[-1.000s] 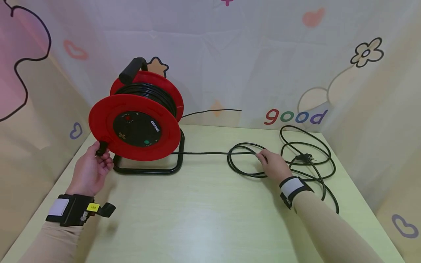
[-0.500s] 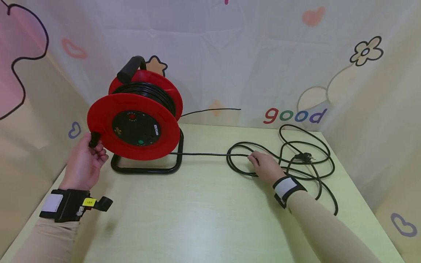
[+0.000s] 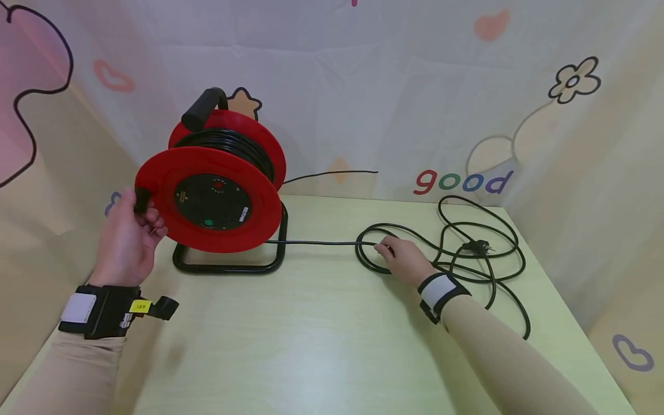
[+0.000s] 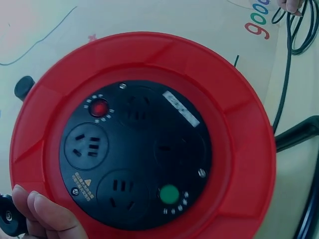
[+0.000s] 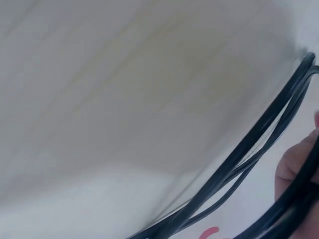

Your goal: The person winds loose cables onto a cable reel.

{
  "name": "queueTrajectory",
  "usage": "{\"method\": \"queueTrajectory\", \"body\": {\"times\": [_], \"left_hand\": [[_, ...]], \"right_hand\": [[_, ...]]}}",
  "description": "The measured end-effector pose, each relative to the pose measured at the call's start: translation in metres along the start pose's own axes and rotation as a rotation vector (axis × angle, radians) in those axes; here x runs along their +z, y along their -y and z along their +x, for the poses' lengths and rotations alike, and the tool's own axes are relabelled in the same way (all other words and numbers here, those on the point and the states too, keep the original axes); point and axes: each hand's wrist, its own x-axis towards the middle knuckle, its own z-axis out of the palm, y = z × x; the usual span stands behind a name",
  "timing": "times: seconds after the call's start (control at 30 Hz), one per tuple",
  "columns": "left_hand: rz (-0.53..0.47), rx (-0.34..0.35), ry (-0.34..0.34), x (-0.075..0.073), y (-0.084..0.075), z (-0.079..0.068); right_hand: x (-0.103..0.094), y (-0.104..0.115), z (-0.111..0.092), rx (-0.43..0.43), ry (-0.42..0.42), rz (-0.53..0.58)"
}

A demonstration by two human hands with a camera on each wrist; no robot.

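On the left of the table stands a red cable reel (image 3: pixel 212 202) with a black socket panel, wound with black cable. My left hand (image 3: pixel 124 242) grips the small black crank knob (image 3: pixel 142 200) at the left of its front disc; in the left wrist view the fingertips (image 4: pixel 47 211) lie beside the knob (image 4: pixel 10 214). A taut length of black cable (image 3: pixel 321 242) runs from low on the reel to my right hand (image 3: pixel 404 259), which pinches it above loose loops. In the right wrist view, cable strands (image 5: pixel 249 144) pass the hand, which is mostly cut off.
More cable loops (image 3: pixel 519 276) spread over the right of the table, with a black plug (image 3: pixel 476 247) among them. The reel stands on a black tube frame (image 3: pixel 228 269) and has a carry handle (image 3: pixel 202 109) on top. A printed curtain (image 3: pixel 332 86) surrounds the table.
The reel's front disc has turned clockwise, my left hand rising with the knob. My right hand has moved left towards the reel, and some loops at the right have shifted.
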Motion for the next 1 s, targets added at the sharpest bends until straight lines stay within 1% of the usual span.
{"method": "queueTrajectory", "body": {"times": [0.1, 0.23, 0.33, 0.53, 0.57, 0.63, 0.8, 0.9, 1.0], "left_hand": [[0.066, 0.051, -0.021, 0.006, -0.002, 0.002], [0.13, 0.11, -0.054, 0.016, -0.003, 0.003], [0.151, 0.129, -0.081, 0.022, -0.004, 0.005], [0.23, 0.133, -0.156, 0.032, -0.006, 0.005], [0.261, 0.131, -0.172, 0.034, -0.006, 0.005], [0.371, 0.143, -0.206, 0.036, -0.007, 0.006], [0.734, 0.222, -0.266, 0.042, -0.009, 0.009], [0.86, 0.268, -0.277, 0.045, -0.009, 0.01], [0.93, 0.293, -0.28, 0.05, -0.009, 0.01]], "right_hand": [[0.0, 0.008, 0.001, 0.012, 0.015, -0.007], [0.002, 0.016, 0.001, -0.003, 0.013, -0.011], [0.003, 0.022, 0.002, -0.019, 0.015, -0.006], [0.008, 0.027, 0.006, -0.042, 0.008, -0.018], [0.01, 0.028, 0.007, -0.048, 0.006, -0.018], [0.012, 0.029, 0.008, -0.063, 0.003, -0.02], [0.016, 0.034, 0.011, -0.072, 0.004, -0.027], [0.017, 0.038, 0.011, -0.063, 0.009, -0.022], [0.017, 0.044, 0.012, -0.068, 0.022, -0.013]]}}
